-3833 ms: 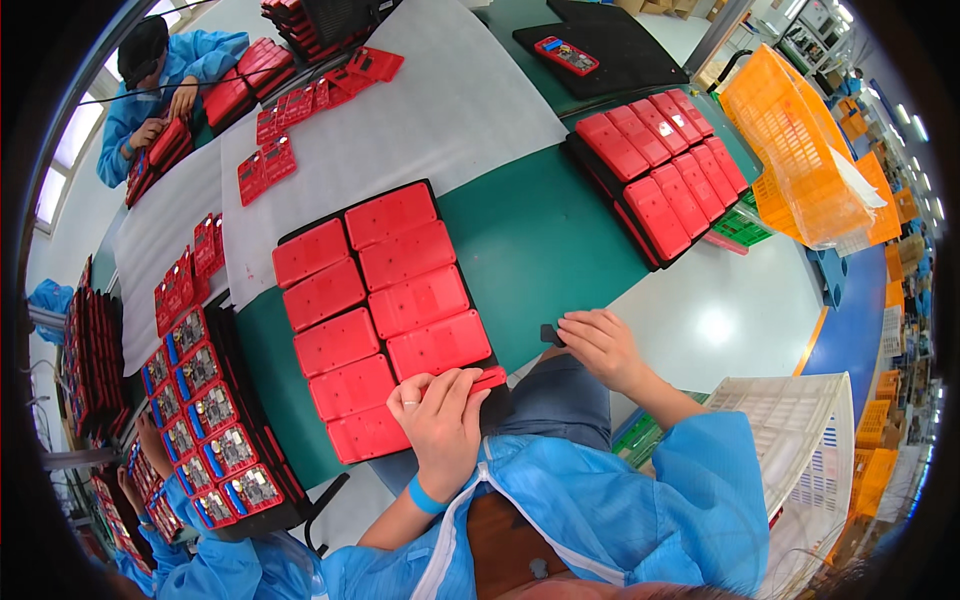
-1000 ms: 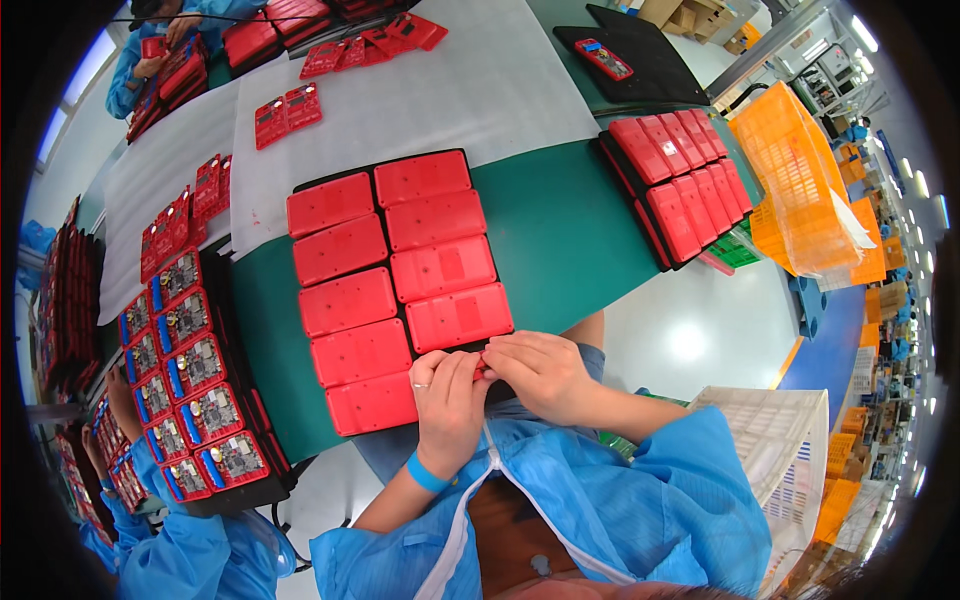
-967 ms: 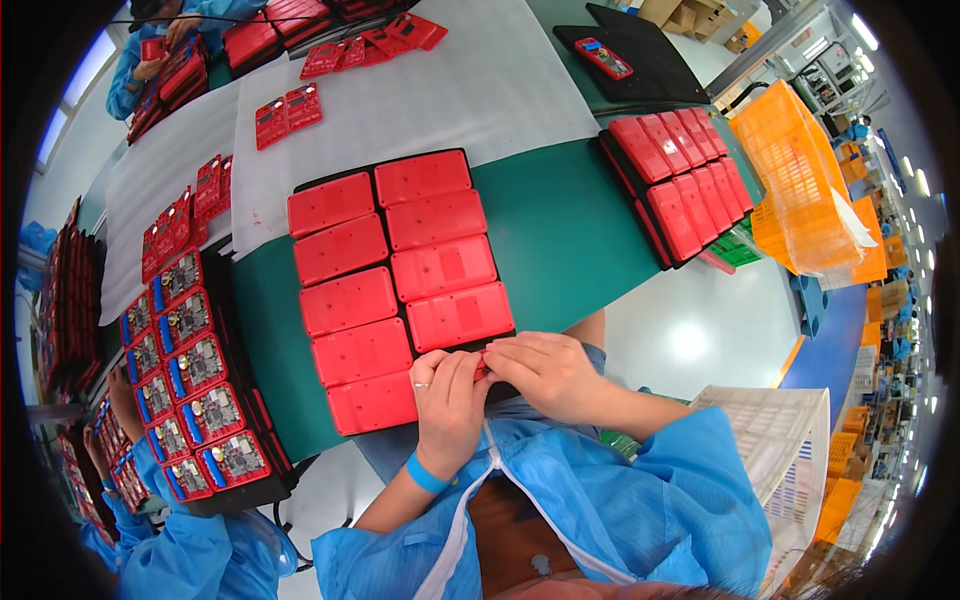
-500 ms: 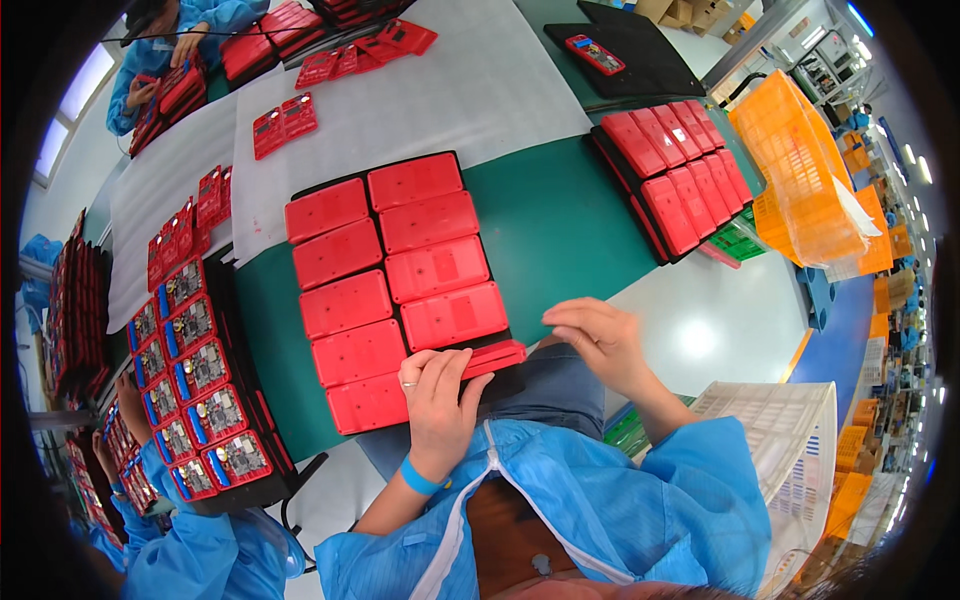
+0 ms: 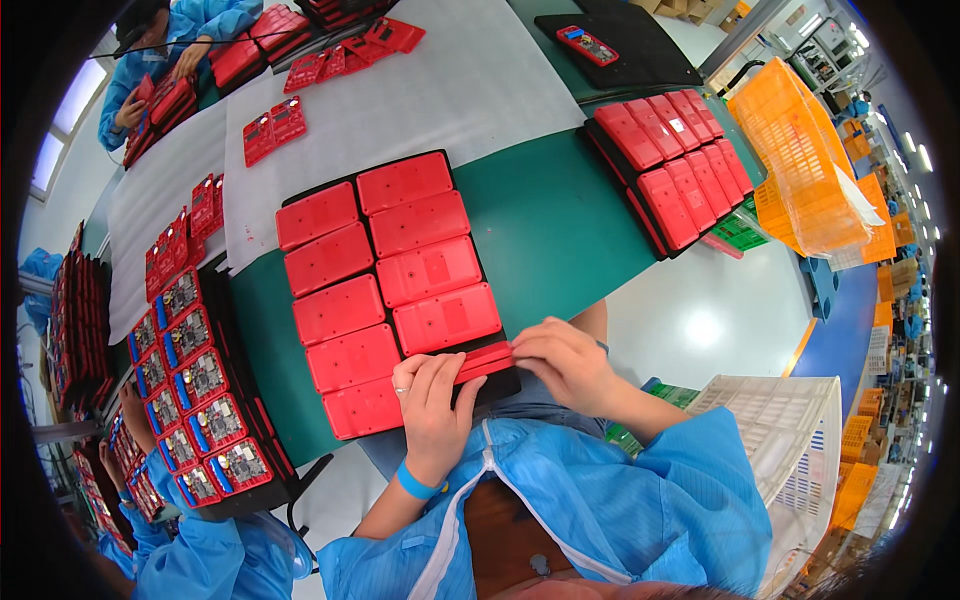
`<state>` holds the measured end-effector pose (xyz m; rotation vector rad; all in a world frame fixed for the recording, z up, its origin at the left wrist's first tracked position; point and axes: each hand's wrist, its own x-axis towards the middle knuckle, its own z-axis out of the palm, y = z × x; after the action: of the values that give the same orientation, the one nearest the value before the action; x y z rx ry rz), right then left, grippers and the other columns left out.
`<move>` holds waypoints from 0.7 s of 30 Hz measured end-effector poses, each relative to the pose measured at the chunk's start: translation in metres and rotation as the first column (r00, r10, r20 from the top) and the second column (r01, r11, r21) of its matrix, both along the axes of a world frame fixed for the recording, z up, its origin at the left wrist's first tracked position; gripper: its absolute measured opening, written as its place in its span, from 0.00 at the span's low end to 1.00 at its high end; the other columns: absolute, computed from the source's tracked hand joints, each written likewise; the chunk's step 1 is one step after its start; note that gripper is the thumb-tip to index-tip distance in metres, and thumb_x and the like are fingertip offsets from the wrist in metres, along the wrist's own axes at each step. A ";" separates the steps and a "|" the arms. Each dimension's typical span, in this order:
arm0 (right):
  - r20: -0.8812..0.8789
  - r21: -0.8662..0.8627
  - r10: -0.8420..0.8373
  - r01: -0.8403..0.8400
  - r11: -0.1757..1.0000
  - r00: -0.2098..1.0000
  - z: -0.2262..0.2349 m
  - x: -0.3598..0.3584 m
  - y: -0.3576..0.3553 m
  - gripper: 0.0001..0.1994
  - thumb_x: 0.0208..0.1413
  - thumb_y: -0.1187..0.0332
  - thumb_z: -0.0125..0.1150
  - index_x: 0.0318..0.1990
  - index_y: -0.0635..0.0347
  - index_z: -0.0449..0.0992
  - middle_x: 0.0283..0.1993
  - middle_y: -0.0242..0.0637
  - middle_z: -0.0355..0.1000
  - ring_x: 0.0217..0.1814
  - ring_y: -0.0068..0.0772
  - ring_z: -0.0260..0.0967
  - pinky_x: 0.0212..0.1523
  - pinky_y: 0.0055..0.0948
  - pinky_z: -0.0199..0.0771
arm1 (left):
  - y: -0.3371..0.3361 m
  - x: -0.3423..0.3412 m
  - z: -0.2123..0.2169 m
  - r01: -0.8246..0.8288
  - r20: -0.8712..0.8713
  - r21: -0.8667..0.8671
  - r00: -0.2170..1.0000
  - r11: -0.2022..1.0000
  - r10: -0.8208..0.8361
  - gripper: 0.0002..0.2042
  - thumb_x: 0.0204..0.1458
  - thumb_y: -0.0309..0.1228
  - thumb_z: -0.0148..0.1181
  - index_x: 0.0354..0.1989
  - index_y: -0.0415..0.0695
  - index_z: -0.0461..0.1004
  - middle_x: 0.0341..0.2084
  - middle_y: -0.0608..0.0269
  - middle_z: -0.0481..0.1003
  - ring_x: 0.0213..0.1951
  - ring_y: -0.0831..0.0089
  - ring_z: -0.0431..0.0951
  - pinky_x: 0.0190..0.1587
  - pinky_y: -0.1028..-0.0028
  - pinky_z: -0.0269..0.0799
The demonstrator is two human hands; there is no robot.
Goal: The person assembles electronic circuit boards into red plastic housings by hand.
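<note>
At lower centre of the frame, the left hand and right hand pinch a flat, glossy red rectangular case tilted on edge at the black tray front rim.

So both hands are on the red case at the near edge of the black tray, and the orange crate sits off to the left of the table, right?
Not quite: the head view shows the orange crate on the right. Otherwise yes: the left hand and right hand are both on the red case at the black tray's near edge.

nine red covers, two hands
</note>
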<state>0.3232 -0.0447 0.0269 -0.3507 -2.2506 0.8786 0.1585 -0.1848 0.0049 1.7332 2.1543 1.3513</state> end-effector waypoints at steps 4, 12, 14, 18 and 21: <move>0.300 0.032 -0.141 0.138 0.990 0.943 0.003 0.017 0.008 0.22 0.52 0.84 0.60 0.56 0.60 0.78 0.41 0.46 0.74 0.40 0.45 0.76 0.40 0.36 0.78 | 0.000 -0.001 0.001 -0.001 -0.002 -0.004 1.000 1.000 0.001 0.19 0.45 0.25 0.74 0.47 0.37 0.79 0.43 0.55 0.77 0.48 0.53 0.70 0.52 0.60 0.67; 0.220 -0.086 -0.097 0.118 0.989 0.971 -0.009 0.010 -0.005 0.19 0.55 0.75 0.67 0.56 0.59 0.79 0.46 0.44 0.73 0.42 0.46 0.75 0.42 0.35 0.79 | 0.000 -0.001 0.002 -0.004 0.003 -0.021 1.000 1.000 0.004 0.18 0.46 0.25 0.74 0.47 0.37 0.79 0.43 0.55 0.77 0.49 0.53 0.70 0.52 0.60 0.68; 0.193 -0.069 -0.116 0.132 0.989 0.974 -0.013 0.006 -0.005 0.19 0.54 0.72 0.70 0.55 0.59 0.79 0.46 0.44 0.73 0.42 0.45 0.75 0.42 0.35 0.79 | 0.000 0.000 0.003 -0.006 -0.004 -0.026 1.000 1.000 0.006 0.18 0.46 0.24 0.74 0.46 0.37 0.79 0.43 0.54 0.77 0.49 0.53 0.70 0.52 0.61 0.68; 0.136 0.022 -0.123 0.121 0.992 0.983 -0.025 0.006 -0.004 0.19 0.49 0.71 0.74 0.50 0.61 0.81 0.42 0.42 0.73 0.38 0.40 0.75 0.36 0.33 0.78 | 0.001 0.002 0.003 -0.025 0.015 -0.032 1.000 0.999 0.025 0.17 0.44 0.22 0.74 0.44 0.38 0.80 0.42 0.55 0.78 0.49 0.52 0.72 0.53 0.60 0.69; 0.074 0.050 -0.141 0.137 0.989 0.987 -0.030 0.003 -0.007 0.18 0.47 0.72 0.74 0.48 0.62 0.82 0.39 0.40 0.74 0.34 0.38 0.75 0.32 0.32 0.77 | 0.002 0.002 0.002 -0.023 0.013 -0.032 1.000 0.999 0.024 0.17 0.43 0.22 0.74 0.44 0.38 0.80 0.42 0.55 0.78 0.49 0.52 0.72 0.53 0.61 0.69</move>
<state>0.3262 -0.0513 -0.0029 -0.5224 -2.2817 0.7526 0.1601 -0.1833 0.0066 1.6878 2.1834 1.3230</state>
